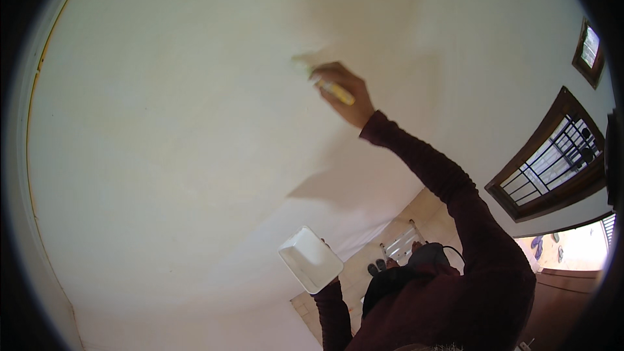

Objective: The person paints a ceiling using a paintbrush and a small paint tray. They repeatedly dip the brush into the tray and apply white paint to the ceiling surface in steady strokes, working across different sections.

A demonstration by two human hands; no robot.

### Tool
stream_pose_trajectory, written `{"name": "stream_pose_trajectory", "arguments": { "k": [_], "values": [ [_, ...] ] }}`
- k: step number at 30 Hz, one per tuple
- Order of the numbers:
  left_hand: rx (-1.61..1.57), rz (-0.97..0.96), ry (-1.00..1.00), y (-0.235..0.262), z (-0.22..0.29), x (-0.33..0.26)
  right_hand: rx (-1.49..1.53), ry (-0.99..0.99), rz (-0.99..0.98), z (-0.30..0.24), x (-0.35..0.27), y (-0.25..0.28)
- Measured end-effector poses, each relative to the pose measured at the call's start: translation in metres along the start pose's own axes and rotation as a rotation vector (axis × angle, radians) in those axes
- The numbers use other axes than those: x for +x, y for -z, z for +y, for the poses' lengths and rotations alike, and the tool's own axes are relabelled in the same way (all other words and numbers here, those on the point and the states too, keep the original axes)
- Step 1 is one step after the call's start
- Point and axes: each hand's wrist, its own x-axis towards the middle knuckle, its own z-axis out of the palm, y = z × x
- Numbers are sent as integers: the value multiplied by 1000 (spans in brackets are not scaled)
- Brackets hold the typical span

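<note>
A dark maroon sleeve (465,201) runs up to the right hand (354,88), while the left hand (335,281), lower down, is mostly hidden behind a white tray (315,261). That hand grips the tray, which is tilted so its inside shows; the exact finger hold I cannot tell. The right hand's fingers are closed around a brush (337,92) — yellow-handled, its blurred head at the pale wall (175,123); whether it touches I cannot tell. Farther down, a metal ladder (402,242) stands on the tiled floor (432,218), dark sandals (377,267) near it. To the right are a barred window (552,162) — wood-framed — and a bright doorway (582,247).
</note>
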Motion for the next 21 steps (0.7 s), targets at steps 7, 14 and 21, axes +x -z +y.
{"name": "stream_pose_trajectory", "arguments": {
  "k": [7,14,21],
  "values": [
    [-92,21,-16,7,-1,-1,385,-250,-173,13,2,-2],
    [-150,47,39,11,0,-2,310,-419,20,83,49,94],
    [-185,45,39,-3,0,-2,92,-326,311,104,69,134]
  ]
}}
